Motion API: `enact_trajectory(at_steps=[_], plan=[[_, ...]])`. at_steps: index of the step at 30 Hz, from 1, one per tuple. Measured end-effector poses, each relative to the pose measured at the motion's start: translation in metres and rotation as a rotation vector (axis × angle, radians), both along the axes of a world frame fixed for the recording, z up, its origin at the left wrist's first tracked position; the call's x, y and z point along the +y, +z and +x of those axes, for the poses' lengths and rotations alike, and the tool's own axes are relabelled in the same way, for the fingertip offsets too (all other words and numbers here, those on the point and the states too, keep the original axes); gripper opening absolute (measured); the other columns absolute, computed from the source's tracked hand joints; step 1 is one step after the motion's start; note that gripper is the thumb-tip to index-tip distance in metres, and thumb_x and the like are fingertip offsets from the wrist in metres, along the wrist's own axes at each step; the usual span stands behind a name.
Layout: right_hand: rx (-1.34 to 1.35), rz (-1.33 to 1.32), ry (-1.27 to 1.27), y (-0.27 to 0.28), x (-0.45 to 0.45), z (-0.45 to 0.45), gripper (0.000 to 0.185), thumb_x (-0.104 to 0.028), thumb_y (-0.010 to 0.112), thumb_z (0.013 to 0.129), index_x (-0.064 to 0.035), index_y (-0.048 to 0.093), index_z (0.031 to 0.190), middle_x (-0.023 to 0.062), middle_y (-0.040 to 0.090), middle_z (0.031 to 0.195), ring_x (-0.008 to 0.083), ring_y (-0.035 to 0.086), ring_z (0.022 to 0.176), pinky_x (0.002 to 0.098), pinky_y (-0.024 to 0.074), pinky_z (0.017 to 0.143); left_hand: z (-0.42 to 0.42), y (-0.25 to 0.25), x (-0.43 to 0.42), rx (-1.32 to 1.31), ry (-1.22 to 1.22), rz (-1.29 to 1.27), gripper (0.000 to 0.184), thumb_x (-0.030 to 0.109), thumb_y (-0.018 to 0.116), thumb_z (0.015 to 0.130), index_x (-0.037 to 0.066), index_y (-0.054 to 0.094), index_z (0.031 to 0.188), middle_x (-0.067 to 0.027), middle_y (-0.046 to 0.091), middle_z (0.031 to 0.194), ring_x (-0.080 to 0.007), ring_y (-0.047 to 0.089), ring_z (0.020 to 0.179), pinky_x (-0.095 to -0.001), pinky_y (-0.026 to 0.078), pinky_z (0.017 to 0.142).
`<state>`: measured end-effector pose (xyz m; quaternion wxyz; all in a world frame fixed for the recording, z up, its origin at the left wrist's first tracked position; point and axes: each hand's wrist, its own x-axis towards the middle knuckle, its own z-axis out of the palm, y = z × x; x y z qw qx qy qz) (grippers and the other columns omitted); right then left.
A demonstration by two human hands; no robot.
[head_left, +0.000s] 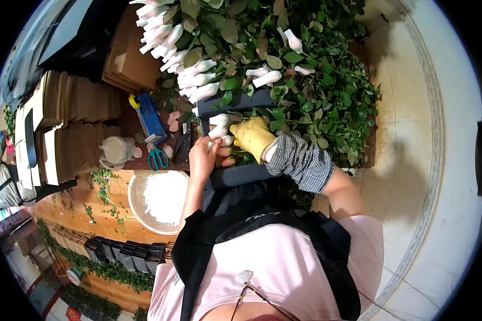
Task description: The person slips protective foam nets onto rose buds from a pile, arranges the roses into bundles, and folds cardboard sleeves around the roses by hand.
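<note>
My left hand point(202, 158) is bare, its fingers closed around the white mesh sleeve on a flower bud between the two dark padded bars. My right hand point(251, 138), in a yellow glove with a checked sleeve, is just to the right, fingers curled at the stems below the netted buds; what it grips is hidden. White netted buds point(218, 125) lie between the hands. Two pinkish buds without nets point(227, 161) rest beside my left fingers. The upper dark bar point(238, 102) runs above my hands, and the lower dark bar point(238, 175) runs along my apron.
Leafy stems point(326, 96) cover the right side, with many netted buds point(198, 80) above. Left are teal scissors point(158, 159), a blue tape dispenser point(150, 117), a plastic cup point(115, 150), cardboard stacks point(85, 150) and a basket of white nets point(166, 198).
</note>
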<state>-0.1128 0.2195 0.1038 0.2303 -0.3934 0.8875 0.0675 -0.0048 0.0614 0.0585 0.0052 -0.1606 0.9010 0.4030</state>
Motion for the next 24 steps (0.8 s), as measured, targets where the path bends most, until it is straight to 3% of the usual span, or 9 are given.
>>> enact_trajectory(at_steps=[6,7,8,10,12,15,17,22,24], plan=[[-0.009,-0.001,-0.03,-0.011,0.006,0.002,0.023,-0.024,0.068,0.085,-0.0132,0.066,0.104,0.0055,0.074,0.097,0.0223,0.072,0.092,0.0358,0.0553,0.072,0.018,-0.025,-0.05,0.288,0.39,0.388,0.023,0.014,0.056,0.095,-0.001,0.062,0.079,-0.0019,0.055,0.066,-0.0105,0.051,0.068,-0.0295,0.044,0.063],[-0.013,-0.005,-0.034,-0.008,0.012,0.003,0.023,-0.024,0.068,0.085,-0.0132,0.066,0.104,0.0055,0.074,0.097,0.0223,0.072,0.092,0.0358,0.0553,0.072,0.026,-0.01,-0.079,0.238,0.433,0.427,0.014,0.008,0.059,0.093,0.0,0.061,0.082,-0.0024,0.057,0.073,-0.0139,0.049,0.065,-0.0269,0.044,0.067],[-0.08,-0.134,-0.035,-0.005,0.018,-0.001,0.022,-0.026,0.067,0.086,-0.0133,0.066,0.105,0.0057,0.074,0.096,0.0226,0.072,0.091,0.0365,0.0553,0.072,0.02,0.013,-0.079,0.54,0.393,0.266,0.011,0.003,0.057,0.092,-0.001,0.059,0.082,-0.0032,0.056,0.074,-0.014,0.049,0.066,-0.0272,0.044,0.068],[-0.171,-0.502,-0.043,0.009,0.027,-0.007,0.022,-0.029,0.06,0.092,-0.0119,0.066,0.104,0.0093,0.072,0.085,0.0267,0.071,0.08,0.0411,0.0541,0.067,0.02,0.024,-0.069,0.419,0.282,0.3,0.01,0.001,0.058,0.092,-0.002,0.056,0.082,-0.0047,0.059,0.078,-0.0139,0.054,0.071,-0.0299,0.046,0.069],[-0.066,-0.314,-0.018,0.023,0.016,-0.005,0.025,-0.03,0.061,0.092,-0.0105,0.065,0.107,0.0091,0.072,0.085,0.0265,0.071,0.079,0.0405,0.0539,0.066,0.018,0.024,-0.052,-0.032,0.274,0.499,0.017,0.012,0.067,0.092,-0.001,0.057,0.093,-0.007,0.063,0.077,-0.016,0.059,0.067,-0.033,0.049,0.065],[0.199,0.125,0.067,0.008,-0.004,0.006,0.021,-0.022,0.063,0.087,-0.0108,0.065,0.105,0.0035,0.071,0.075,0.022,0.07,0.068,0.0361,0.0502,0.056,-0.005,0.016,-0.007,0.003,0.094,0.074,0.037,0.036,0.073,0.089,0.002,0.059,0.096,-0.021,0.067,0.083,-0.0347,0.066,0.073,-0.0405,0.05,0.066],[0.346,-0.083,0.031,-0.022,-0.005,0.01,0.014,-0.019,0.061,0.086,-0.0134,0.068,0.096,0.0028,0.071,0.074,0.0206,0.069,0.066,0.0354,0.0484,0.053,-0.015,0.01,0.006,0.11,0.05,-0.021,0.035,0.035,0.071,0.09,0.001,0.062,0.09,-0.0242,0.066,0.086,-0.0393,0.066,0.079,-0.0424,0.05,0.067],[0.294,-0.126,-0.048,-0.041,0.0,0.006,0.012,-0.02,0.059,0.087,-0.0157,0.069,0.082,0.0028,0.069,0.071,0.0197,0.068,0.066,0.0354,0.048,0.054,-0.01,0.015,-0.008,0.111,0.112,0.162,0.024,0.021,0.063,0.094,0.0,0.065,0.084,-0.0169,0.06,0.076,-0.0284,0.06,0.066,-0.0403,0.047,0.061],[1.961,0.604,0.615,-0.034,0.003,0.012,0.024,-0.033,0.053,0.091,-0.0139,0.067,0.086,0.0023,0.067,0.083,0.0227,0.061,0.069,0.0442,0.0435,0.056,0.001,0.023,-0.038,0.074,0.314,0.342,0.014,0.01,0.06,0.093,-0.001,0.066,0.087,-0.0106,0.058,0.075,-0.0207,0.055,0.065,-0.0367,0.045,0.061]])
